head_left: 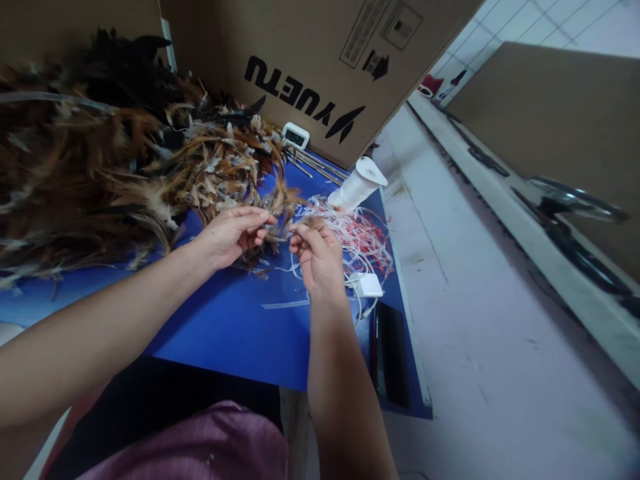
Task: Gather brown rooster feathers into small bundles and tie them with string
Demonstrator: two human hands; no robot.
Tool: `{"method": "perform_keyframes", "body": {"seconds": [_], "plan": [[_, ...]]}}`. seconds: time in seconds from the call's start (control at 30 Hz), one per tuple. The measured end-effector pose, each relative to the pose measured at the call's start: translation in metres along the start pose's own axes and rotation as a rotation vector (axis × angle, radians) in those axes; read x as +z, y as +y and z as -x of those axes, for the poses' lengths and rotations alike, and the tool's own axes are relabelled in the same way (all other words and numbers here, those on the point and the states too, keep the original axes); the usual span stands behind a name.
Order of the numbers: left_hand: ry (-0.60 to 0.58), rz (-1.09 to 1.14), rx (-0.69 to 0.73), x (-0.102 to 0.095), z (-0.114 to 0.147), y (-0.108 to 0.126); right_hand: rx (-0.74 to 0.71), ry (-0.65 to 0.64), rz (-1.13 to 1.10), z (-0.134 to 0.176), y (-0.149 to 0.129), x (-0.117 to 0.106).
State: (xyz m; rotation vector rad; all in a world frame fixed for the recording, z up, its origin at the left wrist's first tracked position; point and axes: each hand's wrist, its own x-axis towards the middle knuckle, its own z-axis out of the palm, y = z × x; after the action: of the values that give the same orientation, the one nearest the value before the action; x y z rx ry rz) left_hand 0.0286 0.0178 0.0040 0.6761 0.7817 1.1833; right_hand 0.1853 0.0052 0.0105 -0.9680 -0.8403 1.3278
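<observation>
In the middle of the head view, my two hands face each other over the blue table top [230, 333]. My left hand [233, 237] is closed in a pinch, with wispy brown feathers [274, 233] at its fingertips. A short way to the right, my right hand [317, 257] is also closed, thumb against finger, and a small brown tuft of feather [314, 222] shows just above its fingers. Exactly where each pinch grips is too fine to make out. Behind my left hand spreads a big heap of brown, tan and black feathers [115, 167].
Right of my hands stand a white spool [357, 185] and a tangle of white and red strips [365, 237]. A white adapter [369, 285] and a black phone-like slab [391, 353] lie nearer. A small digital clock [295, 136], thin sticks [320, 167] and a cardboard box [210, 40] are behind.
</observation>
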Motion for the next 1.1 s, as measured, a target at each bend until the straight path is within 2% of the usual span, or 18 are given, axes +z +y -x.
{"method": "perform_keyframes", "body": {"seconds": [0.13, 0.47, 0.77, 1.1], "plan": [[0.012, 0.006, 0.012, 0.000, 0.000, 0.000, 0.013, 0.002, -0.006, 0.001, -0.001, 0.001], [-0.045, -0.014, -0.051, 0.001, 0.003, -0.006, -0.011, -0.006, 0.064, 0.002, 0.002, 0.004], [-0.095, -0.060, -0.050, 0.005, 0.007, -0.007, -0.073, 0.025, 0.248, 0.003, 0.011, 0.005], [-0.002, -0.062, -0.021, 0.005, 0.004, -0.007, -0.068, -0.028, 0.294, 0.005, 0.012, 0.006]]}}
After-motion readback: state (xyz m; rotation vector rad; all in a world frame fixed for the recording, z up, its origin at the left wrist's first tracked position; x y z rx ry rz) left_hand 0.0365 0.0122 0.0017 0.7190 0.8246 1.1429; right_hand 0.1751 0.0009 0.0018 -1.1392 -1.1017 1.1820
